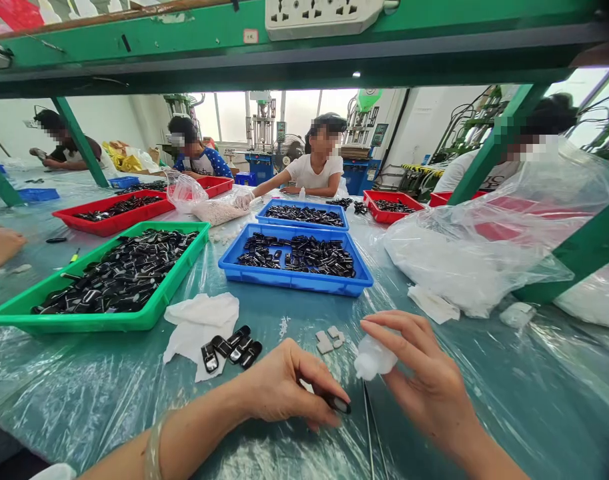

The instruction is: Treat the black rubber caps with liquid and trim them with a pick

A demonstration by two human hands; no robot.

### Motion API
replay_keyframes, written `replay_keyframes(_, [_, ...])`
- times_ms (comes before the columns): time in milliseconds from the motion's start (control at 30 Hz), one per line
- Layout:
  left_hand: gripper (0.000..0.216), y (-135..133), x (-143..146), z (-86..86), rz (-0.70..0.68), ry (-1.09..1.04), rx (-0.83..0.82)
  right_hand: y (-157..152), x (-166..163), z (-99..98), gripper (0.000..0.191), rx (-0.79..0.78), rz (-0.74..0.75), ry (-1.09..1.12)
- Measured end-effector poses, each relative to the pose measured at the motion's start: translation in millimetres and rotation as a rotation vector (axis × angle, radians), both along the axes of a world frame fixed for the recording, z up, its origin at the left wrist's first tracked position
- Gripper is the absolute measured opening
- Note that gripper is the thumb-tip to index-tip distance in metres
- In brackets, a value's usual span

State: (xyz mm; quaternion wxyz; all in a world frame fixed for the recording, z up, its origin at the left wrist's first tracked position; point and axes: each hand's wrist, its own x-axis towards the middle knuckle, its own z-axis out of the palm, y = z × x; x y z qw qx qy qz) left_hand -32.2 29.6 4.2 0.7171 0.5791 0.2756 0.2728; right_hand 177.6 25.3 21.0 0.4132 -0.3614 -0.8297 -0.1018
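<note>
Between the thumb and fingers of my left hand (289, 383) is a small black glossy part (340, 404), its rounded end poking out to the right. My right hand (429, 373) grips a small white squeeze bottle (373, 358), tilted with its tip pointing down and left, apart from the black part. Below the bottle lie metal tweezers (370, 433) on the plastic-covered table. Several more black parts (234, 347) rest on a white cloth (197, 323) left of my left hand. A few small pale pieces (329, 339) lie between the cloth and the bottle.
A green tray (149, 319) and a blue tray (304, 283), both holding many black parts, stand ahead. Red trays (107, 225) sit farther back. Clear plastic bags (464, 247) bulge at the right beside a green post (574, 260). Co-workers sit across the table; another person's hand (1, 247) shows at left.
</note>
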Motion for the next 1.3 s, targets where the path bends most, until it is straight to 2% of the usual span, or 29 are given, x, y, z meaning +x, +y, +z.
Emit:
replay_keyframes(167, [0.027, -1, 0, -1.9, -0.011, -0.052, 0.064, 3, 2, -7.8, 0.039, -0.144, -0.049, 0.097])
replay_keyframes(300, [0.027, -2, 0, -2.5, -0.010, -0.049, 0.082, 4, 3, -13.1, 0.038, -0.198, -0.069, 0.137])
replay_keyframes(533, [0.020, -1, -1, 4.3, -0.008, 0.032, -0.068, -2, 0, -0.7, 0.042, -0.007, -0.015, 0.011])
replay_keyframes(667, [0.014, -1, -2, 8.6, -0.031, 0.092, -0.132, -3, 1, 2.0, 0.045, 0.076, -0.034, -0.083])
replay_keyframes(1067, [0.017, 1, -5, 12.6, -0.032, 0.157, -0.153, -6, -2, 1.7, 0.044, 0.197, -0.057, -0.177])
replay_keyframes(1300, [0.016, 0, -5, 11.1, -0.032, 0.159, -0.164, -11, -7, 4.9, 0.034, 0.243, -0.060, -0.186])
